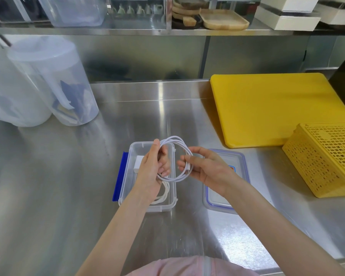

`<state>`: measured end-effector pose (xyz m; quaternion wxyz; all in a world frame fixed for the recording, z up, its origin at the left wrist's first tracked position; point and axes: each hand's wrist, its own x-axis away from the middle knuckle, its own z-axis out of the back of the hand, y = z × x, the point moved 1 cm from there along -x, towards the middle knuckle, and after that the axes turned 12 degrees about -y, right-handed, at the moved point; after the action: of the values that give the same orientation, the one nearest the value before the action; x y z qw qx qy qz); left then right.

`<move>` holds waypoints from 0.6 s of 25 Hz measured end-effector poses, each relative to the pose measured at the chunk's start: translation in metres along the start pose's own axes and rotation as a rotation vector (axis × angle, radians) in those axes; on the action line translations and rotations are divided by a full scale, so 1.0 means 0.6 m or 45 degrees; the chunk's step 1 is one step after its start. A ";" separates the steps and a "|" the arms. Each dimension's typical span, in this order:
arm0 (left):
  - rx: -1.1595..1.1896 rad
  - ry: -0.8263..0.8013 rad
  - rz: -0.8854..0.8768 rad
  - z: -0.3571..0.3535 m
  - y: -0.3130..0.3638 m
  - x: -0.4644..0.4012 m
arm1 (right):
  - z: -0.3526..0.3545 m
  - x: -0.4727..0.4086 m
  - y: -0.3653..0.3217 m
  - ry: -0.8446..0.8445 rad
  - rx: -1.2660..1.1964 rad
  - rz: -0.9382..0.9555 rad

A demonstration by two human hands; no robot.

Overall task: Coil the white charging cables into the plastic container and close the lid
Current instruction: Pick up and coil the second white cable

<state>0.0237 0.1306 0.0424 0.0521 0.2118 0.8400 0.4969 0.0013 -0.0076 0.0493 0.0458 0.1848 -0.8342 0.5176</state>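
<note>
Steel counter (68, 176) across the whole frame, and just below centre sits the open plastic container (172, 196), long axis running from the bottom of the frame up toward the top, with one coiled cable (163, 193) already lying in its lower end and a white adapter block (138, 164) at its upper left. Directly above it both hands hold the white charging cable (177, 142) as a loose loop, the left hand (150, 170) curled with fingers through the coil, the right hand (205, 170) pinching the plug end at the loop's right edge. Straight down looks like the drop, I'd say, left hand nearer the box, while the lid (223, 204) waits flat just right of the container.
</note>
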 end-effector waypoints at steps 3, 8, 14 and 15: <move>-0.023 -0.036 -0.027 -0.001 -0.001 0.001 | -0.002 -0.001 0.001 0.004 0.021 0.020; 0.054 -0.067 -0.046 -0.004 -0.003 0.001 | -0.005 0.000 0.001 0.058 0.386 0.038; 0.060 0.004 -0.042 0.005 0.002 -0.002 | 0.009 -0.003 -0.003 -0.033 0.118 -0.010; 0.055 0.001 -0.046 0.005 0.002 -0.003 | 0.010 -0.004 -0.003 -0.032 0.100 -0.032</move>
<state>0.0264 0.1331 0.0416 0.0560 0.1975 0.8542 0.4777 0.0050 -0.0130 0.0471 0.0345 0.2033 -0.8114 0.5469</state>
